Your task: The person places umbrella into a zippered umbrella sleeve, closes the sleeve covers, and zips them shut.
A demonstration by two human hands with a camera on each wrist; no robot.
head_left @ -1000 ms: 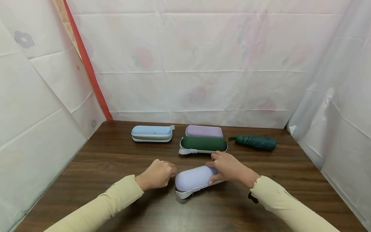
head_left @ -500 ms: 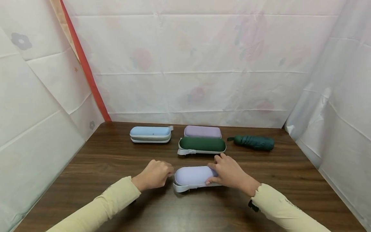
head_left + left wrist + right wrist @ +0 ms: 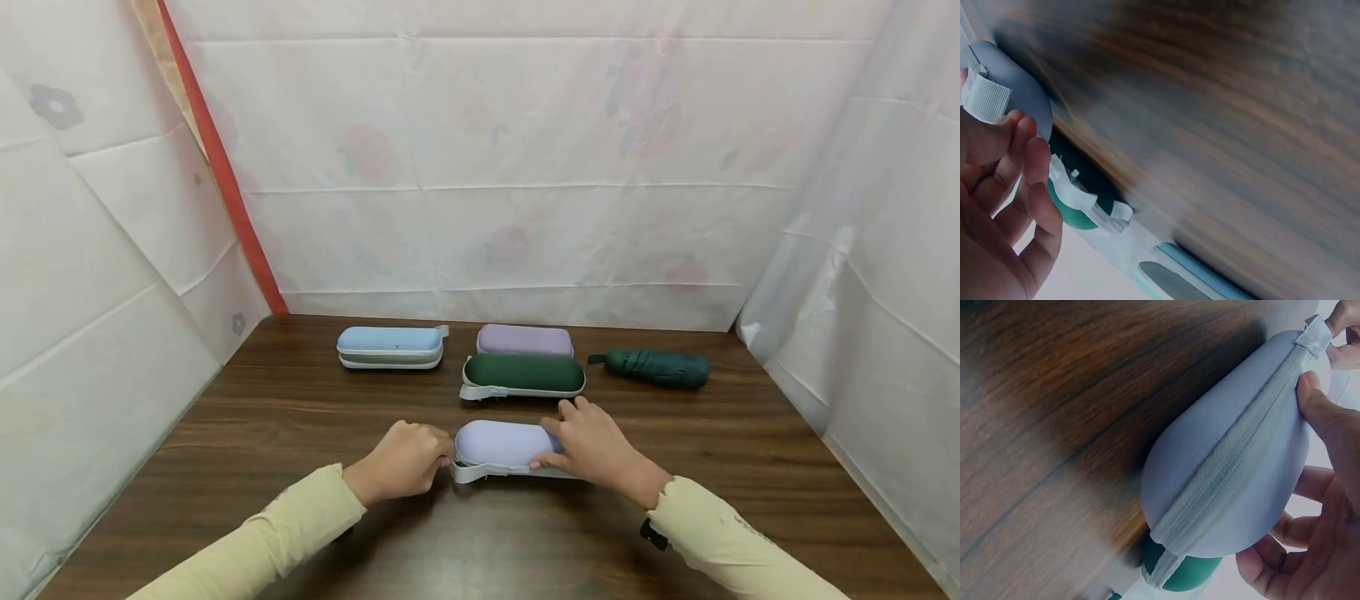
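A lavender hard-shell glasses case [image 3: 501,443] with a pale zip band and a strap loop [image 3: 988,99] lies in the front middle of the table. My right hand [image 3: 596,442] grips its right part, thumb [image 3: 1314,394] on the near side and fingers around the far side. At its left end, my left hand [image 3: 405,460] has thumb and fingertips brought together by the zip end, beside the strap loop. The small piece they pinch is hidden. Toward the right end the zip [image 3: 1235,456] runs closed; near the left end a slight gap shows.
Behind stand a dark green case [image 3: 525,373], a purple case [image 3: 525,339] and a light blue case [image 3: 390,346] at left. A folded dark green umbrella [image 3: 656,368] lies at right. Patterned white sheeting [image 3: 487,167] encloses the brown table [image 3: 300,417] at the back and sides.
The lavender case has turned from slanted to nearly straight across and shifted slightly away from me. Both hands stay on its ends; the left hand has come closer against it.
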